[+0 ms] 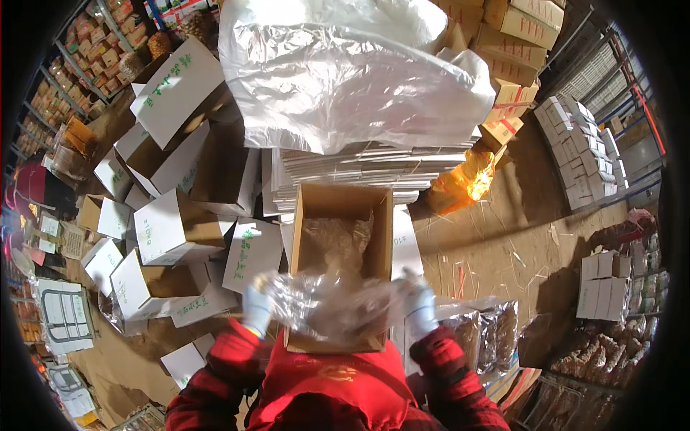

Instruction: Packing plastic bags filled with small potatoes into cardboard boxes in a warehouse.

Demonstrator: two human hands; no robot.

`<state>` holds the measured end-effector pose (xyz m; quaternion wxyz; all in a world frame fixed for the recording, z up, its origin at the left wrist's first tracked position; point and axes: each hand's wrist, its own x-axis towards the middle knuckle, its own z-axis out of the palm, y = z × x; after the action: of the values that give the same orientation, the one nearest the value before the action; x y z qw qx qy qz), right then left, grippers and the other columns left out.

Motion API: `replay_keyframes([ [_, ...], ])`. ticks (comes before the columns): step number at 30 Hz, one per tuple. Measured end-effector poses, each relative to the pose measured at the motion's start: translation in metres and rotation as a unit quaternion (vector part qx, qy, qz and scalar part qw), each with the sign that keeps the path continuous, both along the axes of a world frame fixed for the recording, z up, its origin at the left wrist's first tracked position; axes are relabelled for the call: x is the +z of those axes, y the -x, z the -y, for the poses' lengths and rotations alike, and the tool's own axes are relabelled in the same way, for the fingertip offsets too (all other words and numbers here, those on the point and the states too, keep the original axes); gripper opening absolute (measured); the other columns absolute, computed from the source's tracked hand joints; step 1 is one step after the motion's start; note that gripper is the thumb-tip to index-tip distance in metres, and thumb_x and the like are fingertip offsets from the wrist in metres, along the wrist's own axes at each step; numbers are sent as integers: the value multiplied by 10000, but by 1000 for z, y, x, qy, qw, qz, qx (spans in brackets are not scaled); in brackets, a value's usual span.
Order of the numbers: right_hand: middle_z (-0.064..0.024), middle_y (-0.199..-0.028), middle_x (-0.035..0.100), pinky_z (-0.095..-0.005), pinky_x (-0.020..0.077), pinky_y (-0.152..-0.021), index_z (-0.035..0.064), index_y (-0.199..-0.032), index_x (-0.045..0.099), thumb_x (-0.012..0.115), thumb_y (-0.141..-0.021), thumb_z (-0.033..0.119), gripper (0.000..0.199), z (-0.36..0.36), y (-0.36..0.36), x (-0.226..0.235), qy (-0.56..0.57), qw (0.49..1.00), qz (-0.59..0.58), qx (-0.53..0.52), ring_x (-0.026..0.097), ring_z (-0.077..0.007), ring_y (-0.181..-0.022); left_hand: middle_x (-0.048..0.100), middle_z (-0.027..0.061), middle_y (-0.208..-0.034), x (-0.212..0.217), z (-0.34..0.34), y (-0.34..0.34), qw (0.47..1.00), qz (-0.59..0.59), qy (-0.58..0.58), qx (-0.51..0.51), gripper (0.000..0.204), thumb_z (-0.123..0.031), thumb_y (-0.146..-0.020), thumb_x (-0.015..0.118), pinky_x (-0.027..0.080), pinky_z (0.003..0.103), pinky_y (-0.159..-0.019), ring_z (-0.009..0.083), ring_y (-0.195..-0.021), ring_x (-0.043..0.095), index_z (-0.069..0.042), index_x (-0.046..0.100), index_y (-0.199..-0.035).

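Observation:
An open brown cardboard box (343, 202) stands in front of me with a clear bag of brownish goods lying inside it. Both my hands wear pale gloves and hold a second clear plastic bag (332, 307) over the box's near end. My left hand (256, 307) grips the bag's left edge. My right hand (418, 303) grips its right edge. Red plaid sleeves and a red apron fill the lower middle of the view.
Several open white boxes (172, 230) lie piled to the left. A stack of flat cardboard (374, 169) under a large clear plastic sheet (345, 72) sits behind the box. More filled clear bags (489, 330) lie at right. Stacked cartons (514, 43) and shelving ring the floor.

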<state>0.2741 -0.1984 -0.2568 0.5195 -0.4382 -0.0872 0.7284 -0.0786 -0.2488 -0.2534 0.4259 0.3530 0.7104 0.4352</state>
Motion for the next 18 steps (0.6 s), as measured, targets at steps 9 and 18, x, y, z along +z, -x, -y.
replay_keyframes([
  [9,-78,-780,641,-250,450,-492,17,-1041,602,572,-823,67,226,-11,-52,54,-422,614,634,208,600,-120,-614,611,-9,-784,21,-61,96,927,365,86,20,183,-163,-849,618,387,222,-418,95,-524,545,-87,608,-1015],
  [18,52,-533,487,-220,259,-356,72,-820,652,639,-822,209,138,-119,-50,31,60,905,369,202,383,-42,-393,448,-39,-477,-24,-158,139,974,123,153,-112,294,-378,-824,655,246,251,-332,67,-350,362,-111,594,-719],
])
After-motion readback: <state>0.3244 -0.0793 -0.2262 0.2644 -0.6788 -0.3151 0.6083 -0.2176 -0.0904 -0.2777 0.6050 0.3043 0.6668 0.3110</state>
